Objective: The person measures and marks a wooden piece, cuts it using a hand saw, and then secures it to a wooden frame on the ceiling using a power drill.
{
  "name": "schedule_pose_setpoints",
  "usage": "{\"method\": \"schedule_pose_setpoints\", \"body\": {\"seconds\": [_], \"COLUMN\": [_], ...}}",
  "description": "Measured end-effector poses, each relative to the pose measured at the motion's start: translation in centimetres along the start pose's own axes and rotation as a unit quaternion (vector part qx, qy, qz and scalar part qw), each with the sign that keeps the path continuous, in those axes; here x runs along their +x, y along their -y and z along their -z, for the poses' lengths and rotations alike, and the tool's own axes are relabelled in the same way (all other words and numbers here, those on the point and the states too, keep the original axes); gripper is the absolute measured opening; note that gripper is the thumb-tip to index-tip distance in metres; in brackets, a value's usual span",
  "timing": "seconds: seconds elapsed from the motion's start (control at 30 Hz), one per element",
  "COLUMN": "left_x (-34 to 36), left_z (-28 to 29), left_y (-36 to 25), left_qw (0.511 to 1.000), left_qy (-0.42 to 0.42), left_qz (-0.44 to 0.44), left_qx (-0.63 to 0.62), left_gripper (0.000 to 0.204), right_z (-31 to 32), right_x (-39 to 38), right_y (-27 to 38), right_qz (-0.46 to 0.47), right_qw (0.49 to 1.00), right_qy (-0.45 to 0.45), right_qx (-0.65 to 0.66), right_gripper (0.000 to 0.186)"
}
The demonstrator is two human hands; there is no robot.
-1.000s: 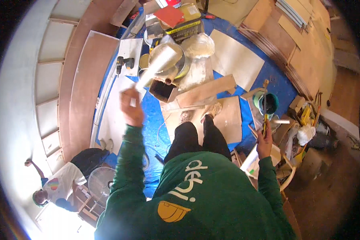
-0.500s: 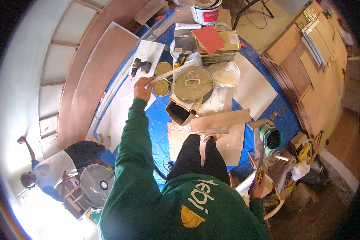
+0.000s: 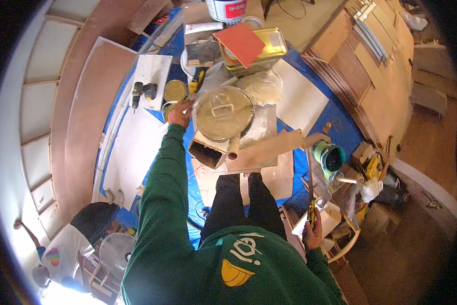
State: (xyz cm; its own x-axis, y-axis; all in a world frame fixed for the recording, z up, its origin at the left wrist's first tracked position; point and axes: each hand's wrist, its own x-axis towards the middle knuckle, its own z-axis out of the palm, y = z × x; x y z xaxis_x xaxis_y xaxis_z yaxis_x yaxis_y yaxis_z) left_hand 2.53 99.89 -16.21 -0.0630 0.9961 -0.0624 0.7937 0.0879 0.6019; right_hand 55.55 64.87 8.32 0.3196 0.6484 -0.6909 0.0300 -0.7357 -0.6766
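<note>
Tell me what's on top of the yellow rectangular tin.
A red sheet lies askew on the tin, overhanging its edge; whatever is beneath the sheet is hidden.

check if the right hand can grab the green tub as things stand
Probably not straight away: the right hand is gripping a yellow-handled tool, though the green tub is ahead of it.

Top edge clips the white tub (image 3: 227, 11)! The left hand (image 3: 180, 114) covers part of the lower round tin (image 3: 166, 109); the right hand (image 3: 313, 235) hides some of the yellow-handled tool (image 3: 312, 209).
</note>
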Motion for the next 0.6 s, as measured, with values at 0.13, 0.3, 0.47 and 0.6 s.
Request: {"method": "schedule_pose_setpoints", "body": {"seconds": [0.13,0.3,0.47,0.6], "left_x": [1.7,3.5,4.5,4.8], "left_z": [0.1,-3.8,-9.6,-10.8], "left_y": [-1.8,-0.4,6.5,10.1], "left_qw": [0.995,0.996,0.993,0.936], "left_qy": [0.011,-0.001,-0.023,-0.034], "left_qz": [-0.084,-0.086,-0.098,0.058], "left_qx": [0.046,0.018,0.065,-0.345], "left_gripper": [0.032,0.032,0.033,0.04], "right_z": [-2.3,-4.3,-6.0,-7.4], "right_x": [-0.8,1.7,8.0,15.7], "right_y": [1.4,-0.1,1.7,1.9], "right_qz": [-0.026,0.029,0.074,0.141], "right_qw": [0.999,0.998,0.99,0.974], "right_qy": [-0.018,-0.054,-0.085,-0.116], "right_qx": [0.004,-0.024,-0.087,-0.132], "right_gripper": [0.061,0.055,0.041,0.034]}}
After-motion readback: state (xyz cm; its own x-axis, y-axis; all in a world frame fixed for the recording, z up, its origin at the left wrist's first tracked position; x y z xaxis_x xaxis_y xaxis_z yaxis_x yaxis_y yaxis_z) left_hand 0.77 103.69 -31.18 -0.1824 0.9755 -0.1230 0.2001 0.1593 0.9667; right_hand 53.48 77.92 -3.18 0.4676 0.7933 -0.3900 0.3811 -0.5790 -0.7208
